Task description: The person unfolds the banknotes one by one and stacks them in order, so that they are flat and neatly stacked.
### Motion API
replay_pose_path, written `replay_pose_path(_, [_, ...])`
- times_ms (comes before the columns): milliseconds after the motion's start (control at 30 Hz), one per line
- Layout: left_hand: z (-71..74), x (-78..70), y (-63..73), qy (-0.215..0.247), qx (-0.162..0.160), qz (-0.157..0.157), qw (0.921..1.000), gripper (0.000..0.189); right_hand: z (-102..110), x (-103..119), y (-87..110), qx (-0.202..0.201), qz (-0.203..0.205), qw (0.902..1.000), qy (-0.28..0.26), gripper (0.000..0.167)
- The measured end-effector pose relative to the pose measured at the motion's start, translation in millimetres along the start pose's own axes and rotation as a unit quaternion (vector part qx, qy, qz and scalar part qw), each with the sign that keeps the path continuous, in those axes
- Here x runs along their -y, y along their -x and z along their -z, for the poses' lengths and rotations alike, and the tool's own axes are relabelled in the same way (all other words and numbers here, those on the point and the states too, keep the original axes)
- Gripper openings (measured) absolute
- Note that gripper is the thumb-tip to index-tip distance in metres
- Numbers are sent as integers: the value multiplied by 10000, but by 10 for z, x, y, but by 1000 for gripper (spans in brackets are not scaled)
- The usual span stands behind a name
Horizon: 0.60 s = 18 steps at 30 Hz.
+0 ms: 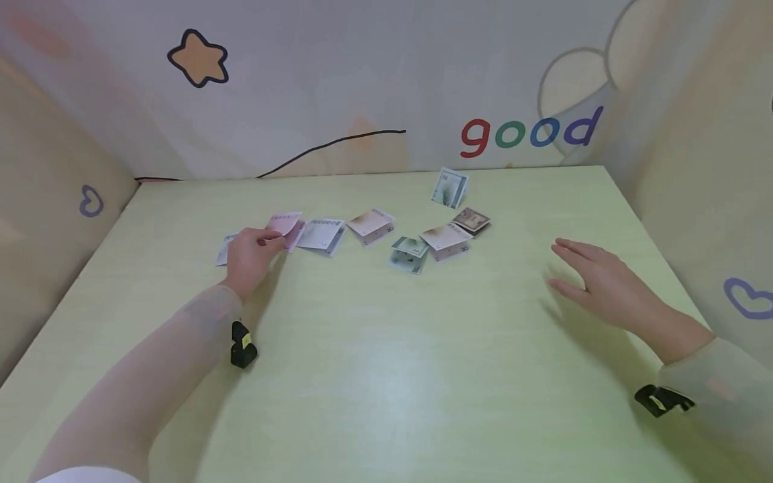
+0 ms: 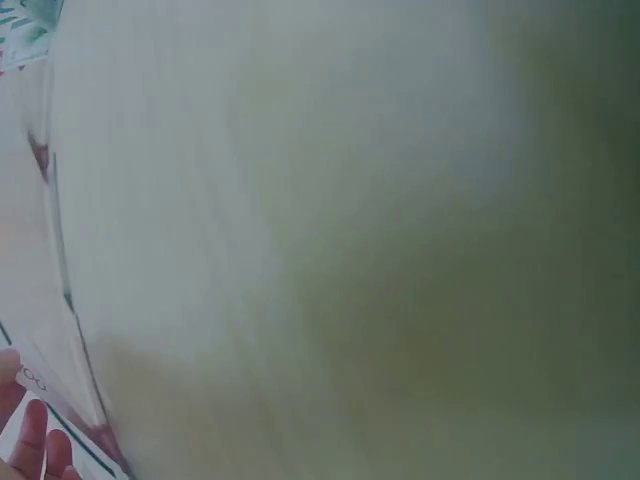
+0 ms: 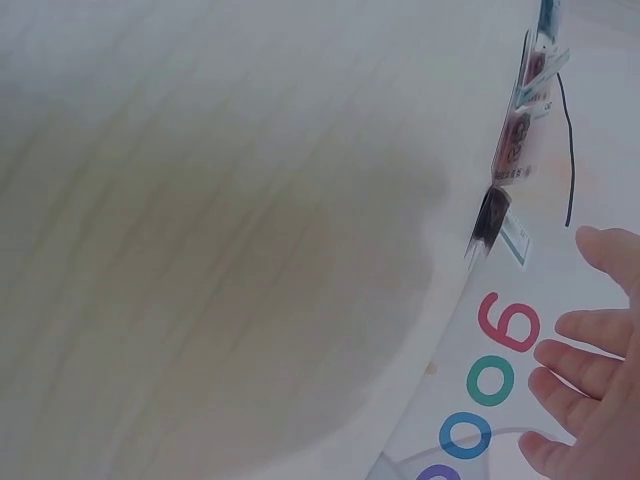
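At the left of the row, my left hand [image 1: 247,260] pinches the edge of a folded pink banknote [image 1: 285,223] between thumb and fingers. In the left wrist view, fingertips [image 2: 32,435] show at the lower left corner beside the note. A bluish note [image 1: 223,251] lies partly hidden behind that hand. Just right of the pink note is a folded grey-white banknote [image 1: 322,235]. My right hand [image 1: 606,288] hovers over the right side of the table, fingers straight and holding nothing; its spread fingers [image 3: 580,370] show in the right wrist view.
More folded notes stand along the table [image 1: 386,376]: a pale pinkish one [image 1: 371,223], a green one [image 1: 409,253], another pinkish one [image 1: 445,239], a brown one [image 1: 472,221] and a green one [image 1: 449,188] near the back edge. A printed curtain [image 1: 314,80] closes the back.
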State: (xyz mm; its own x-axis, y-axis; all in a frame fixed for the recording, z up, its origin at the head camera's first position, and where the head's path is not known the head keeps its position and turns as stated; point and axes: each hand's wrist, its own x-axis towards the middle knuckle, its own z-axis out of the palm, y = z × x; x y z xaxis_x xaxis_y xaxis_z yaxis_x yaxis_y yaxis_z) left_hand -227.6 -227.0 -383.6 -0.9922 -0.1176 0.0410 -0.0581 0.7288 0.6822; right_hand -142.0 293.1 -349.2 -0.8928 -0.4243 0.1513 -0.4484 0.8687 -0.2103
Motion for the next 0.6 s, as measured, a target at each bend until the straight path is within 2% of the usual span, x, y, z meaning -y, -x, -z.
replay_pose_path(200, [67, -40, -50, 377, -794, 119, 9961, 29, 20, 10, -23, 178, -171, 9997, -47, 61])
replay_pose_path(300, [126, -73, -59, 653, -1046, 223, 9921, 30, 28, 30, -34, 197, -176, 9996, -68, 61])
replay_pose_path(433, [218, -102, -61, 1003, -1257, 445, 9860, 31, 36, 42, -42, 212, -118, 9997, -94, 61])
replay_pose_path(600, [343, -166, -20, 1633, -1228, 876, 9750, 36, 52, 66, -42, 346, -259, 9990, -131, 62])
